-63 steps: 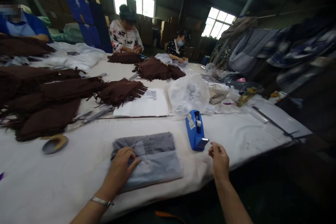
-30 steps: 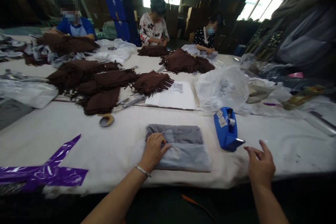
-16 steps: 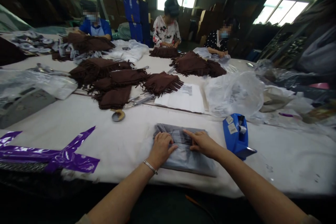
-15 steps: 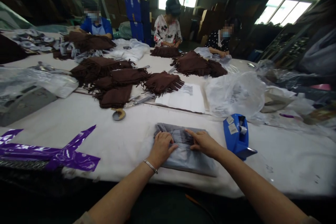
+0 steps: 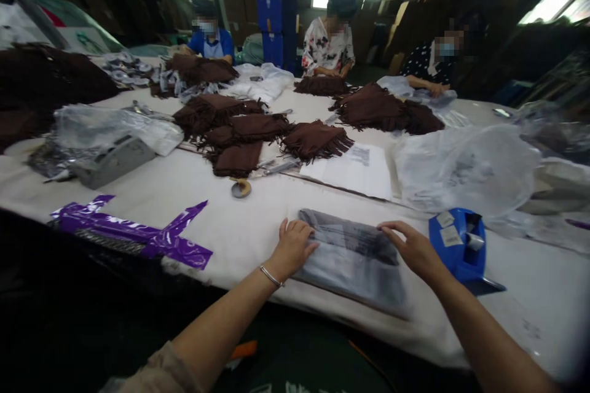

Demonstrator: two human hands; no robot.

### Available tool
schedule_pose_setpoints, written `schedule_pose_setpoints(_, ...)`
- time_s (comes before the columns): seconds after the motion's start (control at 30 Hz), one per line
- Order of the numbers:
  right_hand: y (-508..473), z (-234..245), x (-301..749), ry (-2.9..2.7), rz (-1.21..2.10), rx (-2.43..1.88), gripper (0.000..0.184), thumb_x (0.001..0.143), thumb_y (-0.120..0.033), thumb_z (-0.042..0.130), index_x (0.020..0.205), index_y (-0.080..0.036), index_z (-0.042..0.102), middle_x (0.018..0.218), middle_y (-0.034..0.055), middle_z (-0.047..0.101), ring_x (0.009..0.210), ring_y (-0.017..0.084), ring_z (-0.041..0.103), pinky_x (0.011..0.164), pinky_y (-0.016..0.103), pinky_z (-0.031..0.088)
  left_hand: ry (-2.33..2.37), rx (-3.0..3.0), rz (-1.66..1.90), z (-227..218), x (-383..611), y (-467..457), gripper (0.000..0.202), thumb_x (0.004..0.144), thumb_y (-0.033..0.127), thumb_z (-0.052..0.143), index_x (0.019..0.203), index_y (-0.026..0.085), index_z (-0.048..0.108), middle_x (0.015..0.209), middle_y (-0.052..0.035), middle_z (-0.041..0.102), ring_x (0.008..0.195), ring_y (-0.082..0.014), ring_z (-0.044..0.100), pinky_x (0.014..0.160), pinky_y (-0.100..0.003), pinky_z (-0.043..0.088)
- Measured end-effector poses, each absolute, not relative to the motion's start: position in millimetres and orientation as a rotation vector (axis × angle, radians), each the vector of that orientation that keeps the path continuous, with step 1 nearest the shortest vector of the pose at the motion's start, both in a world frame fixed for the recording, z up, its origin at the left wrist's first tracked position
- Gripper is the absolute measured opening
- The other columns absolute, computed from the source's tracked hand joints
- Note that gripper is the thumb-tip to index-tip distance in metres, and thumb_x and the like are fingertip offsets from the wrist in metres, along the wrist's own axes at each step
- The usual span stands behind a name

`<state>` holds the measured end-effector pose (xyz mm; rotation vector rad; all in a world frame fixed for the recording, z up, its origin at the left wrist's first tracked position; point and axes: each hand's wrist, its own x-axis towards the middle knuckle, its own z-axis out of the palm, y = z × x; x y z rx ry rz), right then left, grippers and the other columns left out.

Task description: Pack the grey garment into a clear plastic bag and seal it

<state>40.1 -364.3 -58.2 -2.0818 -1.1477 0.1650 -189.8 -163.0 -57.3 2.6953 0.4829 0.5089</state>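
A flat grey item in a clear plastic bag (image 5: 353,267) lies at the table's front edge, its surface shiny and creased. My left hand (image 5: 294,249) rests on the bag's left edge, fingers lightly bent and thumb apart, gripping nothing. At the upper right corner, my right hand (image 5: 412,250) has thumb and index finger pinched together on the bag's edge. Just right of that hand stands a blue tape dispenser (image 5: 456,249) with white labels and a roll of tape in it.
Purple tape (image 5: 133,230) is stuck along the front edge at left. A tape roll (image 5: 240,188), brown fringed pieces (image 5: 318,140), a white sheet (image 5: 353,171), a large clear plastic bag (image 5: 465,166) and a grey dispenser (image 5: 113,163) lie farther back. Several people sit across the table.
My right hand has moved from pointing on the bag's middle to pinching its upper right edge. My left hand has slid toward the left edge. The view has turned left.
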Motion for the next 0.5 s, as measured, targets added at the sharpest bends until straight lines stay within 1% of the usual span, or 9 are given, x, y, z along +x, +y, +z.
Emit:
schedule_pose_setpoints(0.03,-356,-46,34,-1.194,0.303,-2.064,0.033,0.087,-0.049,0.044,0.092,-0.023,0.063,0.095,0.0034,0.066,0.094,0.023,0.058,0.088,0.037,0.043,0.520,2.692,0.509,-56,-196,-158,0.021,0.079,0.029,0.065,0.097,0.023,0.057,0.103,-0.0023,0.057,0.108,-0.0218,0.046,0.106,-0.048,0.019)
schedule_pose_setpoints(0.07,-345,-35,25,-1.280,0.434,-2.052,0.034,0.088,-0.049,0.042,0.089,-0.023,0.063,0.087,0.0020,0.066,0.085,0.021,0.059,0.080,0.034,0.045,0.560,2.677,0.505,-56,-200,-153,0.017,0.078,0.028,0.066,0.092,0.022,0.058,0.100,-0.0025,0.057,0.105,-0.0220,0.046,0.104,-0.047,0.023)
schedule_pose_setpoints(0.13,-318,-20,4,-1.511,0.631,-2.028,0.037,0.089,-0.048,0.039,0.085,-0.022,0.063,0.078,0.0008,0.065,0.074,0.018,0.058,0.069,0.030,0.044,0.634,2.631,0.499,-58,-206,-147,0.012,0.077,0.028,0.066,0.081,0.020,0.058,0.092,-0.0027,0.057,0.098,-0.0216,0.049,0.096,-0.043,0.032)
schedule_pose_setpoints(0.2,-286,-15,-16,-1.720,0.744,-2.000,0.039,0.089,-0.048,0.038,0.081,-0.021,0.064,0.072,0.0004,0.064,0.067,0.017,0.056,0.062,0.028,0.041,0.685,2.602,0.511,-62,-208,-146,0.012,0.078,0.027,0.065,0.076,0.019,0.057,0.087,-0.0026,0.057,0.093,-0.0205,0.050,0.088,-0.038,0.037)
schedule_pose_setpoints(0.23,-271,-16,-24,-1.801,0.777,-1.987,0.038,0.087,-0.048,0.041,0.078,-0.020,0.065,0.069,0.0004,0.063,0.063,0.016,0.055,0.059,0.027,0.040,0.708,2.599,0.521,-64,-208,-147,0.012,0.079,0.028,0.064,0.076,0.019,0.057,0.086,-0.0026,0.057,0.092,-0.0200,0.050,0.086,-0.037,0.038)
schedule_pose_setpoints(0.3,-244,-25,-36,-1.919,0.790,-1.984,0.031,0.080,-0.046,0.052,0.068,-0.020,0.065,0.060,0.0005,0.060,0.056,0.015,0.052,0.055,0.028,0.038,0.757,2.602,0.541,-69,-209,-150,0.013,0.080,0.030,0.064,0.077,0.019,0.057,0.086,-0.0024,0.057,0.092,-0.0195,0.050,0.085,-0.036,0.039)
schedule_pose_setpoints(0.37,-225,-37,-44,-2.017,0.758,-2.034,0.021,0.070,-0.038,0.062,0.059,-0.020,0.063,0.052,0.0009,0.056,0.050,0.016,0.049,0.052,0.029,0.036,0.805,2.612,0.555,-75,-209,-154,0.015,0.079,0.032,0.065,0.078,0.019,0.057,0.087,-0.0020,0.058,0.093,-0.0189,0.050,0.084,-0.034,0.039)
schedule_pose_setpoints(0.43,-210,-49,-48,-2.084,0.710,-2.107,0.015,0.062,-0.030,0.066,0.051,-0.021,0.060,0.048,0.0015,0.053,0.047,0.017,0.048,0.049,0.030,0.036,0.819,2.620,0.574,-82,-209,-155,0.018,0.078,0.035,0.066,0.079,0.020,0.057,0.089,-0.0022,0.059,0.094,-0.0188,0.050,0.084,-0.034,0.039)
schedule_pose_setpoints(0.5,-200,-58,-49,-2.124,0.676,-2.177,0.016,0.057,-0.027,0.067,0.045,-0.021,0.057,0.046,0.0021,0.052,0.046,0.018,0.050,0.048,0.031,0.037,0.803,2.619,0.596,-89,-209,-154,0.020,0.078,0.038,0.066,0.080,0.020,0.057,0.091,-0.0033,0.058,0.095,-0.0194,0.049,0.084,-0.035,0.040)
